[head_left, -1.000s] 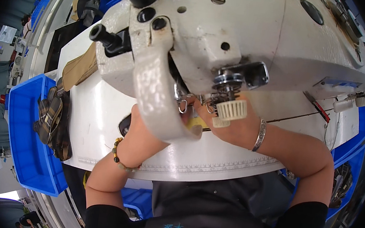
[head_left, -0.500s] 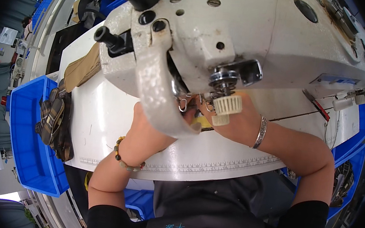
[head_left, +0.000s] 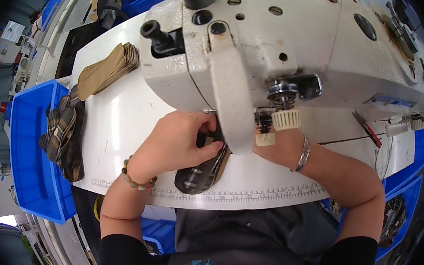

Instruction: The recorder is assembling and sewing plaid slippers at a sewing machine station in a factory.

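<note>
A white industrial sewing machine (head_left: pixel 248 42) fills the upper middle, with ribbed cream knobs at its front. Beneath it, a dark plaid fabric piece (head_left: pixel 194 176) with a zipper-like edge and tan backing lies on the white table. My left hand (head_left: pixel 171 143) has curled fingers gripping this piece, its thumb over the zipper edge. My right hand (head_left: pixel 278 150) is at the machine's needle area, right of the piece; its fingers are hidden behind the guard and knobs.
A blue bin (head_left: pixel 33 185) with plaid pieces (head_left: pixel 61 131) draped in it is at the left. Tan cut pieces (head_left: pixel 105 70) are stacked at the back left. Red-handled snips (head_left: pixel 371 134) lie at the right, near more blue bins (head_left: pixel 404 170). A printed ruler runs along the front edge.
My left hand has come out from behind the guard, its fingers now higher and further left. The plaid piece now shows below it. The machine appears slightly shifted right in the view.
</note>
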`<state>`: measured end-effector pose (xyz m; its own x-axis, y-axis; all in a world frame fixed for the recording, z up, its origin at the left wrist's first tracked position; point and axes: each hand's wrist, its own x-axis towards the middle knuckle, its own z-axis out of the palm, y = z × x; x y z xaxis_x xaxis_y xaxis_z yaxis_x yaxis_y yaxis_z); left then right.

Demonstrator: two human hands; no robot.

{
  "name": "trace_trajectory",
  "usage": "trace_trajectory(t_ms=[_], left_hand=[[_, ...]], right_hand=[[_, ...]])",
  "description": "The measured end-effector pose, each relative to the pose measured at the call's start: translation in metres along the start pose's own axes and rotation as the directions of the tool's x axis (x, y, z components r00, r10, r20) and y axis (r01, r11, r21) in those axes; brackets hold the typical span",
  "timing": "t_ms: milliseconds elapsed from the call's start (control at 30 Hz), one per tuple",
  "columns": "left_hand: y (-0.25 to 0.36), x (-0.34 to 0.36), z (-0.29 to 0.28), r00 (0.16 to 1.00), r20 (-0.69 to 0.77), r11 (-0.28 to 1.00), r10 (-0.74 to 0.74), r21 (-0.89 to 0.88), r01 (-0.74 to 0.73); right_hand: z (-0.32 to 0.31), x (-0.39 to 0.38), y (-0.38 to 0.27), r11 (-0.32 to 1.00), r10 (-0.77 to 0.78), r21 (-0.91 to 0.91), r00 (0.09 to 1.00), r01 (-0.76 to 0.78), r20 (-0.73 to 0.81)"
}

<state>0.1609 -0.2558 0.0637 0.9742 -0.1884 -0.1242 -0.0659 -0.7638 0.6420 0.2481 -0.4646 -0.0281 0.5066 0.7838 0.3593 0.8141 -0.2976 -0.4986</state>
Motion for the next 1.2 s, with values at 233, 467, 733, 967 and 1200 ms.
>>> trace_trajectory(t_ms=[233,467,733,967,1200], left_hand=[[0.001,-0.003,0.001,0.997,0.034,0.996,0.075,0.041,-0.077],[0.007,-0.001,0.033,0.922,-0.36,0.925,0.14,0.381,0.009],[-0.042,0.009,0.03,0.826,-0.381,0.861,0.415,0.457,-0.222],[-0.077,0.014,0.017,0.845,-0.519,0.91,-0.132,-0.402,-0.105],[-0.02,-0.003,-0.001,0.709,-0.479,0.855,0.518,0.32,-0.408]], right_hand=[[-0.016,0.011,-0.014,0.997,-0.001,0.083,0.997,0.008,-0.077],[-0.01,0.013,-0.007,0.995,-0.074,-0.067,0.996,0.071,-0.053],[-0.014,0.015,0.013,0.988,-0.153,0.029,0.978,0.15,0.142],[-0.025,0.0,-0.035,0.934,-0.329,-0.038,0.896,0.356,0.298],[-0.024,0.001,-0.039,0.841,-0.504,-0.234,0.864,0.488,-0.007]])
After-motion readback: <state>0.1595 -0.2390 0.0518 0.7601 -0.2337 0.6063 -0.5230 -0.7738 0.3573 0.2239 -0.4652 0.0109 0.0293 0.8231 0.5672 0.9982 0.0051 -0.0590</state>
